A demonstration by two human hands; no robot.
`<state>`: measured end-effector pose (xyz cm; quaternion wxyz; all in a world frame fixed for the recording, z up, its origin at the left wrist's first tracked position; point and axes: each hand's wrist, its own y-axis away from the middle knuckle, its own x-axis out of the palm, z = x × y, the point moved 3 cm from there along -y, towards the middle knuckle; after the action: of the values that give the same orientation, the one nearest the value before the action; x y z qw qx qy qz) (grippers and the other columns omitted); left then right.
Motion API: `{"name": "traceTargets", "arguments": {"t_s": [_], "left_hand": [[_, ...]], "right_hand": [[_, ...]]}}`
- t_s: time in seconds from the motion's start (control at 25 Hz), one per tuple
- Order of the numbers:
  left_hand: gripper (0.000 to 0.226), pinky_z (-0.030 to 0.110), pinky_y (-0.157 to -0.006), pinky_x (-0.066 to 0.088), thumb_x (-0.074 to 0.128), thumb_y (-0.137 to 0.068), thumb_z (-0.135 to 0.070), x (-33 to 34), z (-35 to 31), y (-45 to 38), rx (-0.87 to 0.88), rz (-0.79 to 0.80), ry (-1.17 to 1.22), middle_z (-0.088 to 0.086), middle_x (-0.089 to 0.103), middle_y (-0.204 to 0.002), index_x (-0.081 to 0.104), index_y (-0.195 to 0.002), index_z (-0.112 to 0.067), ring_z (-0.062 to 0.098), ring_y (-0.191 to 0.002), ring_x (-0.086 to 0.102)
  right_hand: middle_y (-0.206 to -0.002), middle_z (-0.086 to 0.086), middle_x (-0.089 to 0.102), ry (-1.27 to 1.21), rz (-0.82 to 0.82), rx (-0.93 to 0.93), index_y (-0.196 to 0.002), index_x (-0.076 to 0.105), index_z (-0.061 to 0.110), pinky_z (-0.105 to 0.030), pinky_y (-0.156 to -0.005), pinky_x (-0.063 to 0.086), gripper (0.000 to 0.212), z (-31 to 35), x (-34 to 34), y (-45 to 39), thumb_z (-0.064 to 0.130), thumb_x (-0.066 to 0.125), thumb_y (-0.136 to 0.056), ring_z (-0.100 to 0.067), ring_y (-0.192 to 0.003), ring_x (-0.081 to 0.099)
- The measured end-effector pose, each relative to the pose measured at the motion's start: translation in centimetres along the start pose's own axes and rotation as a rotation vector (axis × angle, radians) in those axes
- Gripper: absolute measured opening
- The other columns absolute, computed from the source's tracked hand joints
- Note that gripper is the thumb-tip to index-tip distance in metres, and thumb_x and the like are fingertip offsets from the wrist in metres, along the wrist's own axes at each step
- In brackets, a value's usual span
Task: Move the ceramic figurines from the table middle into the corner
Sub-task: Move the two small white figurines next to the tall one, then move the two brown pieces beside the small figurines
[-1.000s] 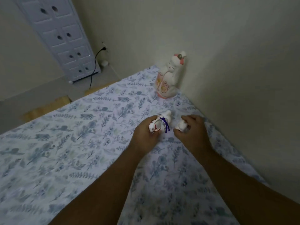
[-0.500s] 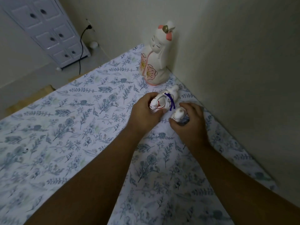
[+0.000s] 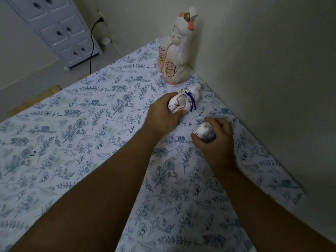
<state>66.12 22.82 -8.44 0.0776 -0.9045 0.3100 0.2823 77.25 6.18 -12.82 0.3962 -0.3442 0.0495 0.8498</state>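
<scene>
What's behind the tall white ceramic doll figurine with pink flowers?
Behind the tall white doll figurine only the cream walls' corner shows. The floral tablecloth strip directly behind its base is covered, so anything small there is unseen.

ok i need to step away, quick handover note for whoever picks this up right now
Left hand: closed on the horse figurine with the purple cord, which is low over the floral tablecloth, just in front of the tall doll.
Right hand: closed on the small white figurine, nearer the wall.
Done: the tall doll figurine stands upright in the corner.
Left: set both held figurines down beside it and let go.
</scene>
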Motion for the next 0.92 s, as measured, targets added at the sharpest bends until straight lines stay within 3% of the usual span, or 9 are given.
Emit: {"name": "traceTargets", "arguments": {"t_s": [0.12,0.28,0.36,0.48,0.56,0.76,0.92], "left_hand": [[0.049,-0.005,-0.072,0.039,0.082,-0.081,-0.025,-0.1,-0.1,-0.1,-0.049,0.032,0.005,-0.015,0.067,-0.107,0.064,-0.127,-0.023,-0.008,-0.086,0.061],[0.053,-0.005,-0.073,0.036,0.08,-0.083,-0.03,-0.6,-1.3,1.5,-0.073,0.061,0.019,-0.019,0.062,-0.111,0.059,-0.131,-0.024,0.003,-0.102,0.061],[0.066,-0.003,-0.085,0.032,0.079,-0.084,-0.036,-1.9,-1.9,4.2,-0.149,0.042,0.021,-0.021,0.053,-0.126,0.05,-0.143,-0.023,0.0,-0.116,0.051],[0.073,0.021,-0.114,0.022,0.068,-0.094,-0.038,-5.3,-1.4,10.7,-0.198,-0.028,-0.07,-0.005,0.037,-0.159,0.034,-0.155,-0.019,0.012,-0.147,0.031],[0.067,0.032,-0.123,0.018,0.059,-0.099,-0.038,-8.3,-0.7,16.8,-0.226,-0.082,-0.104,-0.001,0.03,-0.164,0.031,-0.157,-0.018,0.016,-0.153,0.02],[0.063,0.034,-0.125,0.013,0.051,-0.102,-0.041,-14.0,2.6,32.7,-0.345,-0.195,-0.164,-0.004,0.025,-0.165,0.03,-0.157,-0.019,0.013,-0.154,0.011],[0.073,0.045,-0.124,0.018,0.05,-0.093,-0.043,-16.1,5.7,41.3,-0.42,-0.204,-0.125,0.0,0.025,-0.165,0.029,-0.157,-0.017,0.017,-0.155,0.011]], "right_hand": [[-0.124,-0.006,0.052,-0.015,0.024,0.025,-0.121,0.068,0.008,-0.003,-0.09,0.041,0.061,0.1,-0.3,-0.1,0.023,0.093,-0.067,-0.01,-0.11,0.049],[-0.13,0.0,0.049,-0.052,0.129,0.057,-0.133,0.06,0.013,-0.03,-0.097,0.047,0.071,0.9,-0.9,0.0,0.031,0.09,-0.071,-0.018,-0.122,0.047],[-0.145,-0.006,0.049,0.021,0.152,0.013,-0.143,0.051,0.014,-0.035,-0.104,0.041,0.076,1.9,-1.7,0.6,0.037,0.083,-0.078,-0.023,-0.135,0.04],[-0.156,-0.011,0.044,0.145,0.172,-0.111,-0.149,0.046,0.01,-0.043,-0.118,0.032,0.069,4.7,-2.5,3.1,0.042,0.067,-0.091,-0.028,-0.147,0.032],[-0.159,-0.006,0.042,0.184,0.256,-0.194,-0.15,0.046,0.012,-0.045,-0.122,0.026,0.065,7.6,-2.0,6.5,0.045,0.057,-0.095,-0.027,-0.151,0.029],[-0.161,0.0,0.038,0.234,0.562,-0.433,-0.153,0.041,0.018,-0.036,-0.124,0.016,0.062,14.4,1.6,17.9,0.05,0.041,-0.099,-0.019,-0.153,0.025],[-0.164,0.001,0.032,0.238,0.749,-0.564,-0.156,0.034,0.018,-0.045,-0.124,0.022,0.07,17.9,4.3,26.0,0.051,0.043,-0.095,-0.019,-0.154,0.022]]}}
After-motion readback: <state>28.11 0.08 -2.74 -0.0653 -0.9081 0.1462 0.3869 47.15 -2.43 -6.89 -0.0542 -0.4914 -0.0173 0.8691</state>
